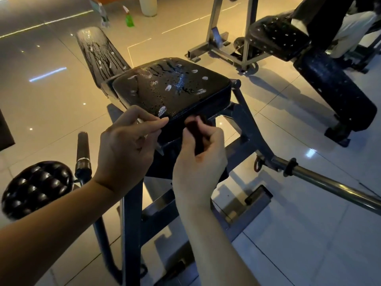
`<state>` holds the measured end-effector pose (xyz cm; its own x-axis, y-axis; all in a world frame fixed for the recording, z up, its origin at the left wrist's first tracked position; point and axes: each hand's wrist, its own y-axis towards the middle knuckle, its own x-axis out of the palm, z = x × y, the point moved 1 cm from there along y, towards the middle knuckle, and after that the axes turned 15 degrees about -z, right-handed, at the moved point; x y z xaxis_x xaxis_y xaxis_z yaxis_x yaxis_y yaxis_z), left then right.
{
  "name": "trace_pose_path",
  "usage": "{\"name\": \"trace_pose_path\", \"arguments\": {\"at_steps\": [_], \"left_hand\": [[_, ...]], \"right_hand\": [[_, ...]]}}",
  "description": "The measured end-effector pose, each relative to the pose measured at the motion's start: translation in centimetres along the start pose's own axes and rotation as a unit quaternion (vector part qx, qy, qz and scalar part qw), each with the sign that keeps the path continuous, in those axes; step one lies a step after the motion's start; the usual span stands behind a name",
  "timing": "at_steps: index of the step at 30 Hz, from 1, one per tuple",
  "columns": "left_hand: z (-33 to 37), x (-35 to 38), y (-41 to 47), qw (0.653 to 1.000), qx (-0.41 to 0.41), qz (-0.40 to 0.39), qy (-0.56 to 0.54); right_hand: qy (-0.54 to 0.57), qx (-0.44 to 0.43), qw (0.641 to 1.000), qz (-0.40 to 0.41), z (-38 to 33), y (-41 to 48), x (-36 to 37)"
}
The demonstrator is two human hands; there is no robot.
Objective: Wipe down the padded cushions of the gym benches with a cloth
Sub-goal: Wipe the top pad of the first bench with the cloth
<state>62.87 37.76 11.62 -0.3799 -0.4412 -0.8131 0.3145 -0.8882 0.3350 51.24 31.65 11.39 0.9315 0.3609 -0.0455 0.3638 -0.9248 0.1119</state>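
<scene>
The bench's black seat cushion (171, 87) is right in front of me, wet with droplets and white foam patches. Its backrest pad (101, 52) slopes away at the upper left, streaked with liquid. A dark cloth (185, 162) hangs at the seat's near edge, held by both hands. My left hand (127, 145) pinches its upper edge between thumb and fingertips, right at the cushion's front corner. My right hand (200, 162) grips a bunched, reddish-dark part of the cloth just below the seat's front edge.
A green spray bottle (129, 17) and a clear bottle (103, 15) stand on the tiled floor behind the bench. Another foam-spotted bench (278, 36) and a roller pad (334, 83) are on the right. A steel bar (329, 182) juts right; a knobbed round pad (37, 188) is at the left.
</scene>
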Motion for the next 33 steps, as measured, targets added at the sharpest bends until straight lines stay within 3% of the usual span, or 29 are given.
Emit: {"name": "trace_pose_path", "arguments": {"at_steps": [3, 8, 15, 19, 23, 26, 28, 31, 33], "left_hand": [[0.1, -0.1, 0.0, 1.000, 0.001, 0.000, 0.000], [0.5, 0.1, -0.1, 1.000, -0.008, 0.010, -0.018], [0.4, 0.0, -0.1, 0.999, 0.003, 0.018, -0.036], [0.3, -0.1, -0.1, 0.999, -0.002, 0.020, -0.029], [0.4, -0.4, -0.1, 0.999, -0.019, 0.008, -0.036], [0.4, -0.6, -0.1, 0.999, -0.029, -0.001, -0.033], [0.4, -0.6, -0.1, 0.999, -0.035, -0.002, -0.026], [0.6, -0.5, 0.0, 0.999, -0.040, -0.002, -0.026], [0.7, -0.6, 0.0, 0.999, -0.040, -0.002, -0.029]], "right_hand": [[0.005, 0.035, 0.997, -0.073, -0.2, 0.5, -2.9], [0.015, 0.013, 0.992, 0.124, -1.1, 7.8, -7.4], [0.057, 0.022, 0.988, 0.142, -0.4, 6.1, -1.2], [0.036, -0.007, 0.997, 0.065, 0.0, 2.0, -0.1], [0.037, -0.040, 0.993, -0.109, 0.6, -1.2, -1.9], [0.055, 0.015, 0.977, -0.204, -0.1, -1.1, -4.8], [0.084, 0.055, 0.983, -0.156, -0.9, 0.1, -6.8], [0.091, 0.051, 0.994, 0.017, -1.5, 3.7, -8.8], [0.112, 0.048, 0.990, 0.073, -1.3, 6.1, -8.4]]}}
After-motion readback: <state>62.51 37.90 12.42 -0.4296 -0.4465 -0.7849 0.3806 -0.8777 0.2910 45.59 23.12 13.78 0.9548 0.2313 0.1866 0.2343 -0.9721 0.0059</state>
